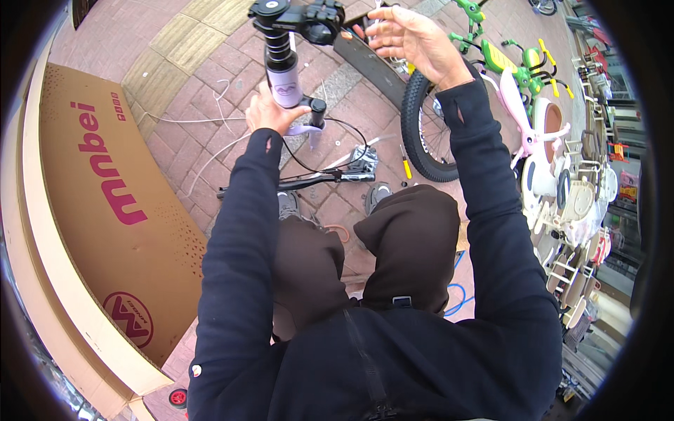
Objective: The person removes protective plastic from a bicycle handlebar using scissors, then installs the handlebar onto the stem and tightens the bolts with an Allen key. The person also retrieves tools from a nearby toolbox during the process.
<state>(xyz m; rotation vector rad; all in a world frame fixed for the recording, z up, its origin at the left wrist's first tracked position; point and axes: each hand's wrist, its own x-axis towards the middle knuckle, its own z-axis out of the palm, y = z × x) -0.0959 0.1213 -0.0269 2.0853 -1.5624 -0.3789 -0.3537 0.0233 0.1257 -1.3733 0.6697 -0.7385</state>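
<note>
My left hand (265, 114) is wrapped round the lower part of a lilac bicycle head tube (283, 83), thumb stretched to the right. A black handlebar stem (319, 21) tops the tube, above a stack of dark spacers. Right of the stem, my right hand (411, 43) is raised with its fingers half curled. A slim silvery piece shows at its fingertips, too small and partly covered to name. Below the left hand, a black handlebar (316, 181) lies near my shoes, with black cables looping up toward the frame.
A large brown cardboard box (119, 175) stands at the left. A bicycle wheel (428, 126) is to the right, beside a yellow-handled tool (406, 165). Green and yellow ride-on toys (509, 59) and a pink one (523, 126) stand farther right. White straps (221, 119) lie on the brick paving.
</note>
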